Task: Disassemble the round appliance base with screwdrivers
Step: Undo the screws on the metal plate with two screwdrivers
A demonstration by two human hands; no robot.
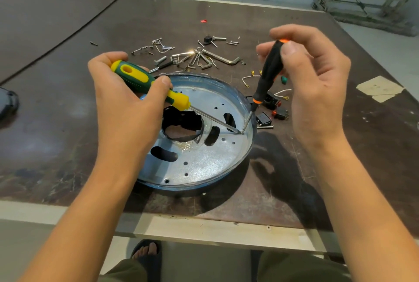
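The round appliance base [204, 163], a shallow silvery metal pan with slots and a black central opening, lies on the dark table. My left hand [127, 102] grips a green and yellow screwdriver [145, 83] whose shaft slants down to the right. A black and orange screwdriver [268, 73] stands nearly upright, pinched near its top by the fingers of my right hand [317, 77]. Both tips meet at one spot on the pan's floor near its right wall [242, 132].
Loose screws, bolts, hex keys [223, 58] and wire clips lie scattered behind the pan. Small black switches [280, 112] and white wires [247, 78] sit to its right. A taped patch [381, 89] is at far right, a dark object [8, 104] at the left edge.
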